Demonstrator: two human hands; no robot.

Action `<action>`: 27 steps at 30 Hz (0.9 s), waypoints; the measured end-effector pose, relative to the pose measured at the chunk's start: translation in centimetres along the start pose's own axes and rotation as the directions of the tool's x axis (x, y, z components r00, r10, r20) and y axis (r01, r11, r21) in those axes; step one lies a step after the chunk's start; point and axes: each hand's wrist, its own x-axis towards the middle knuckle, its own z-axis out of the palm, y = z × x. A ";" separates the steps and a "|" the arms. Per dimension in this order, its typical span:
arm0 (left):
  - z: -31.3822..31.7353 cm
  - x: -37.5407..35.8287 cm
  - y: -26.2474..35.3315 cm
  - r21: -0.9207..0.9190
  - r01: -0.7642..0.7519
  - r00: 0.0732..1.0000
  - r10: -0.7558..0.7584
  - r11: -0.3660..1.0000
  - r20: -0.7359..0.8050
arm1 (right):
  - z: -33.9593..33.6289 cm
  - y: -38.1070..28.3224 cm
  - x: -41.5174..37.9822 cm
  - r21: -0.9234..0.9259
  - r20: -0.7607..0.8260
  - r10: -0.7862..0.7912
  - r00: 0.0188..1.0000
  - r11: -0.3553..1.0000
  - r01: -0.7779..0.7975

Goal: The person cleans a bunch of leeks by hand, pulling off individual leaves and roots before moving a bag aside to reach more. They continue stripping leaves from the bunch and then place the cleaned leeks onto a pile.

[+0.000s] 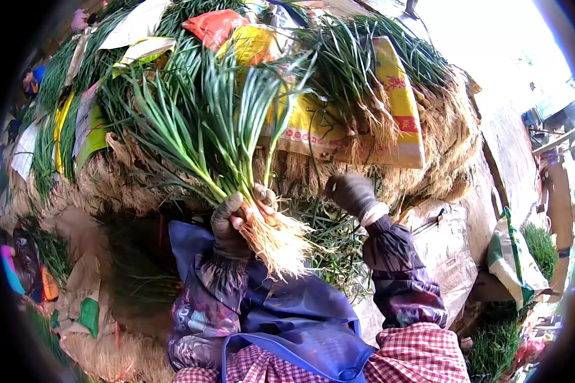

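Note:
My left hand [231, 223], in a dark glove with bare fingertips, is wrapped round a bunch of green stalks [227, 147] near its pale roots [275, 239]. The leaves fan out upward and the roots hang to the right of the hand. To the right, apart from the bunch, my right hand [352, 193] is in a dark glove with its fingers curled; what it holds, if anything, is hidden. A smaller bunch [358, 83] lies on a yellow printed sack [399, 108] beyond the hands.
A long pile of rooted green plants [447, 134] runs across the back, with a red bag [216, 27] on it. Loose leaves [335, 239] lie below the pile. A white and green sack [514, 262] stands at the right. A blue apron [300, 306] covers my lap.

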 end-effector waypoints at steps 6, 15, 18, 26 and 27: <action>-3.5 0.6 -0.9 0.039 -0.048 0.993 0.052 0.998 -0.103 | -2.2 2.7 8.5 -0.231 -0.281 0.243 0.928 0.922 -0.311; -2.5 0.9 -0.6 0.144 0.054 0.977 -0.022 0.988 -0.213 | -0.4 -8.9 -2.1 0.473 -0.081 -0.065 0.995 0.876 0.096; -0.1 0.6 -0.5 0.152 0.073 0.960 -0.028 0.986 -0.279 | 1.3 -7.6 0.2 0.958 0.076 0.078 0.994 0.270 -0.094; -0.6 0.7 -0.8 -0.011 0.052 0.988 -0.053 0.999 -0.148 | 4.2 -11.2 1.3 0.885 0.306 0.217 0.927 -0.423 -0.193; -0.7 0.7 -0.8 0.006 0.046 0.990 -0.045 0.999 -0.131 | 5.3 -10.8 1.3 0.814 0.341 0.144 0.929 -0.539 -0.215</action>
